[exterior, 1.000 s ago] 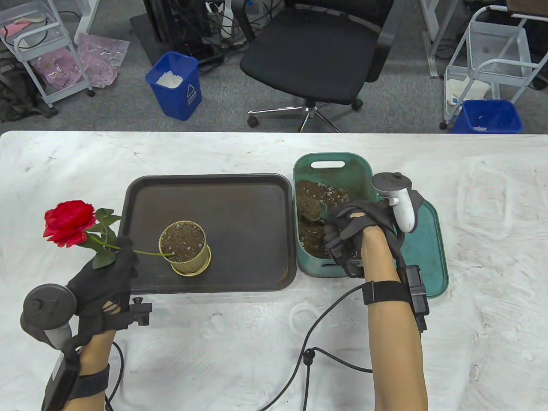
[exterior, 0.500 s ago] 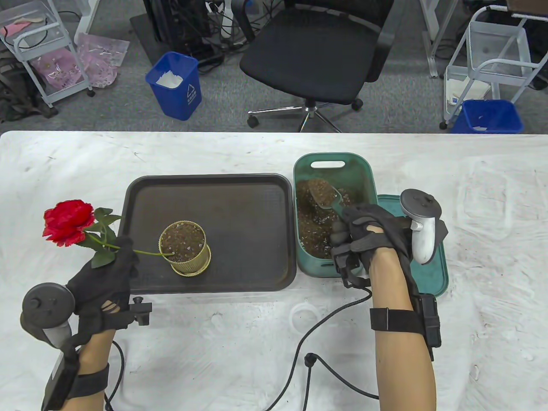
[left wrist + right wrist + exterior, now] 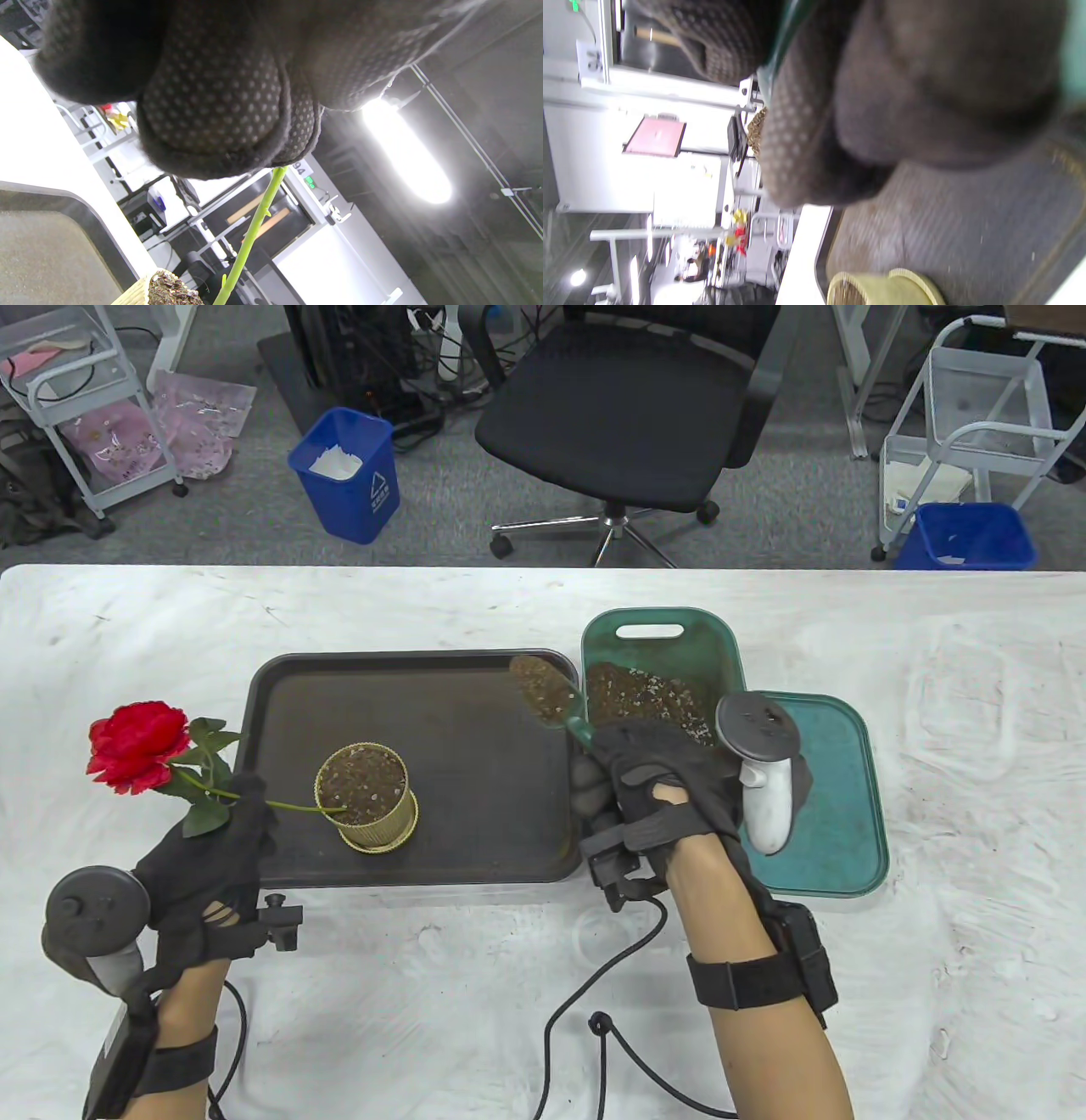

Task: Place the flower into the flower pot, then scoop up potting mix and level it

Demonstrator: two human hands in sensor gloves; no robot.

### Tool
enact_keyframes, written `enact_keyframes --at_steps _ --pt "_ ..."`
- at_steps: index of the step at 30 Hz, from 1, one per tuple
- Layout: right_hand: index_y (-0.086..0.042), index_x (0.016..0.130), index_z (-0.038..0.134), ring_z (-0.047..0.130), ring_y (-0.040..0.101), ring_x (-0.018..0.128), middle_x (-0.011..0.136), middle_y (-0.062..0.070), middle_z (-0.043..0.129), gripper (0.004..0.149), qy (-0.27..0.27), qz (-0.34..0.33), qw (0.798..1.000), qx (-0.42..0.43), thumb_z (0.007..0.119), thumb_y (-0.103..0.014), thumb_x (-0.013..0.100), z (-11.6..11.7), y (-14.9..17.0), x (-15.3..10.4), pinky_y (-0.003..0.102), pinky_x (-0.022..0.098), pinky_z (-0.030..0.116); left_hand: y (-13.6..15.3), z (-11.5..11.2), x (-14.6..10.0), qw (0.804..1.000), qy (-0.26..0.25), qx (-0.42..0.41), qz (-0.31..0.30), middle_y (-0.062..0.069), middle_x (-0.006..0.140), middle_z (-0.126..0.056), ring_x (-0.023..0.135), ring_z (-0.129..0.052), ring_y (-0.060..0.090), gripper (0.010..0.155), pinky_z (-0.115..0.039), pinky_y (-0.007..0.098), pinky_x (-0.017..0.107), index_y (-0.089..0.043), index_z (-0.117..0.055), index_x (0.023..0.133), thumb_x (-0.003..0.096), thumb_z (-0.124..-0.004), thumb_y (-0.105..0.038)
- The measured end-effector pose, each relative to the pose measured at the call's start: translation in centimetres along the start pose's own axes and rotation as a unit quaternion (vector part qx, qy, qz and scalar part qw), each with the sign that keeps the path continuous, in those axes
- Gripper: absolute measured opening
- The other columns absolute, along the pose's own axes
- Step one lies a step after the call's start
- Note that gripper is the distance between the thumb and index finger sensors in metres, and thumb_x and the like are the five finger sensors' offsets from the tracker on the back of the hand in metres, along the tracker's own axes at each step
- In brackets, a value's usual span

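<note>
A red flower (image 3: 136, 746) on a green stem (image 3: 250, 235) leans left, its stem end in the soil of the gold pot (image 3: 366, 797) on the dark tray (image 3: 484, 755). My left hand (image 3: 212, 857) pinches the stem at the tray's left edge. My right hand (image 3: 653, 789) grips a green scoop (image 3: 547, 694) heaped with potting mix, held above the tray's right rim. The green bin (image 3: 679, 645) of potting mix (image 3: 649, 700) stands just right of the tray. The pot (image 3: 882, 288) shows low in the right wrist view.
The bin's green lid (image 3: 831, 806) lies flat to the right of the bin. A black cable (image 3: 594, 1010) runs across the white table near the front. Beyond the far edge stand an office chair (image 3: 628, 415) and blue waste bins (image 3: 348, 475).
My right hand lifted the loaded scoop out of the bin and carried it left to the tray's right rim. The left hand and the flower stayed put.
</note>
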State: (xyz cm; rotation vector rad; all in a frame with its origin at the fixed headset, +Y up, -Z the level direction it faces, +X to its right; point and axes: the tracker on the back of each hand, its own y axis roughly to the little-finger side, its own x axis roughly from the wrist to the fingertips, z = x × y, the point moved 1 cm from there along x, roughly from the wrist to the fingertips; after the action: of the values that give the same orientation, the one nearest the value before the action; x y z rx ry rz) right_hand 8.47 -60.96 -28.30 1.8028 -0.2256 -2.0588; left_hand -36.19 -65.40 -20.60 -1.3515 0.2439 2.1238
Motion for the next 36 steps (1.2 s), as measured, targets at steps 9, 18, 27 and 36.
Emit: enact_keyframes --at_steps 9,18,27,36 --pt "0.001 0.085 0.072 0.11 0.025 0.02 0.058 0.015 0.099 0.054 -0.094 0.003 0.995 -0.029 0.075 -0.031 0.042 8.8 0.3 1.7 0.033 0.005 0.098 0.0 0.0 0.0 1.0 0.0 0.0 0.0 -0.003 0.055 -0.107 0.022 -0.113 0.013 0.041 -0.096 0.032 0.024 -0.022 -0.096 0.076 0.0416 -0.089 -0.045" --pt "0.0 0.085 0.073 0.11 0.025 0.019 0.057 0.015 0.099 0.053 -0.102 0.01 0.988 -0.112 0.075 -0.031 0.042 13.1 1.7 3.4 0.033 0.005 0.098 0.0 0.1 0.0 1.0 -0.001 0.001 0.001 -0.003 0.055 -0.107 0.022 -0.113 0.013 0.041 -0.096 0.032 0.024 -0.023 -0.096 0.076 0.0416 -0.089 -0.045" --pt "-0.005 0.081 0.083 0.107 0.023 0.009 0.048 0.014 0.104 0.049 -0.016 -0.054 0.969 -0.24 0.081 -0.033 0.042 14.3 1.3 3.5 0.033 -0.003 0.094 0.1 0.1 -0.1 1.0 -0.003 0.002 0.004 -0.003 0.055 -0.107 0.022 -0.113 0.013 0.041 -0.096 0.032 0.024 -0.022 -0.096 0.075 0.0416 -0.089 -0.045" --pt "-0.007 0.078 0.087 0.107 0.023 0.005 0.045 0.013 0.106 0.047 0.037 -0.152 0.918 -0.365 0.083 -0.035 0.04 16.0 0.1 1.9 0.032 -0.006 0.093 0.1 0.2 -0.1 1.0 -0.004 0.004 0.004 -0.003 0.055 -0.107 0.022 -0.113 0.013 0.041 -0.096 0.032 0.024 -0.022 -0.096 0.075 0.0416 -0.089 -0.045"
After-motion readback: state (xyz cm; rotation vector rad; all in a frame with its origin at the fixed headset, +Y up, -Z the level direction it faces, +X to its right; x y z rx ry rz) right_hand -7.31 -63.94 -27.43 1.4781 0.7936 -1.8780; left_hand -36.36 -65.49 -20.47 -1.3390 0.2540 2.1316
